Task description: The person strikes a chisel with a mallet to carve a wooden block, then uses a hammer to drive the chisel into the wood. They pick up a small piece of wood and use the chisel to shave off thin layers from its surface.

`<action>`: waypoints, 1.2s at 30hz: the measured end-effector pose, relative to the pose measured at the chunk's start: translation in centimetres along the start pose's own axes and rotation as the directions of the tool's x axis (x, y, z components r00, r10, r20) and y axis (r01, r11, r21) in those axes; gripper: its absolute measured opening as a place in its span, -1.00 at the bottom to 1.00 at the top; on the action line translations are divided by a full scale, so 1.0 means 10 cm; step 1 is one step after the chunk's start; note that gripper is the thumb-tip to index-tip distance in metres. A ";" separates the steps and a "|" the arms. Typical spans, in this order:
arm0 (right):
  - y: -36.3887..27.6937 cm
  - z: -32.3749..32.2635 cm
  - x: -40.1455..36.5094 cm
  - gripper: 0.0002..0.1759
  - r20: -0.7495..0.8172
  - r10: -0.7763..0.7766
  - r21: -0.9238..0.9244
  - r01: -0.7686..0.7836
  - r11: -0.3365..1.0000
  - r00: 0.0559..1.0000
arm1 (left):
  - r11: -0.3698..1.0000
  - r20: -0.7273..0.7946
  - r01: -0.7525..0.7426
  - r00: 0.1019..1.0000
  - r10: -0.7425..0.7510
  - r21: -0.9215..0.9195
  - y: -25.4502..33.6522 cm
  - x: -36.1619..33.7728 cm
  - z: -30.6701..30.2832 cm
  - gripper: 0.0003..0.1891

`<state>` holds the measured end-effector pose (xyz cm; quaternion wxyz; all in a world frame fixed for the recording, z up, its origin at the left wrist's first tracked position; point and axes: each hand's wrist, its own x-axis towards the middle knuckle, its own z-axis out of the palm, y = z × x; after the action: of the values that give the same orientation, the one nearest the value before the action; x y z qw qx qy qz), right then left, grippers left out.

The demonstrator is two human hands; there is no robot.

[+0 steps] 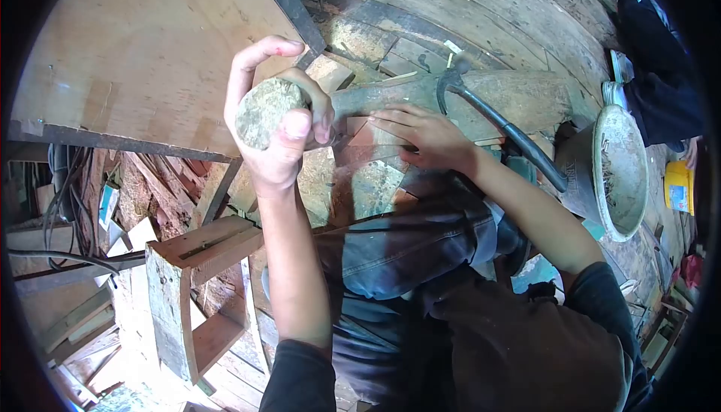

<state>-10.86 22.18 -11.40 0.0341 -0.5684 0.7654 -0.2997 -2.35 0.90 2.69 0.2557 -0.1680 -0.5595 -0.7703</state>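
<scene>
My left hand (274, 138) is wrapped round a thick round block (264, 114), its rough, pale grey-green end facing up. The thumb and fingers close on its right side, while the index finger sticks out above, with a red mark near its tip. My right hand (426, 135) lies with outstretched fingers beside a small reddish wooden piece (359, 135), fingertips at its edge. Whether it presses on the piece is hard to tell. Just beyond this hand, a claw hammer (499, 117) with a dark handle lies across a worn plank (526, 95).
A large plywood panel (128, 51) with dark edges fills the upper left. Below it are a wooden frame (171, 299), wood scraps and black cables (67, 187). At the right stand a grey bucket (603, 179), a yellow container (678, 187) and another person's legs (661, 89).
</scene>
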 end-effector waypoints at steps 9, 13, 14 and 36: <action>0.00 -0.01 0.01 -0.23 -0.002 -0.019 -0.070 0.019 0.997 1.000 | 0.990 0.021 0.022 0.999 -0.025 0.136 -0.13 -0.18 -0.06 -0.47; 0.00 0.00 0.01 -0.15 0.019 0.019 -0.019 -0.018 1.000 1.000 | 0.964 -0.133 0.108 0.988 -0.077 0.244 -0.29 -0.33 -0.14 -0.69; 0.01 0.00 0.01 -0.15 0.022 0.012 -0.032 -0.012 0.999 1.000 | 0.975 -0.146 0.144 0.982 -0.120 0.166 -0.30 -0.36 -0.16 -0.72; 0.01 -0.97 -1.54 -0.55 -0.251 0.597 -0.326 -0.648 0.689 0.761 | 0.965 -0.177 0.149 0.978 -0.111 0.214 -0.38 -0.34 -0.08 -0.66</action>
<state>-9.32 39.99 -7.96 -0.0292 -0.2492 0.9571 -0.1452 -1.78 1.74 -2.41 0.2670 -0.0366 -0.6306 -0.7278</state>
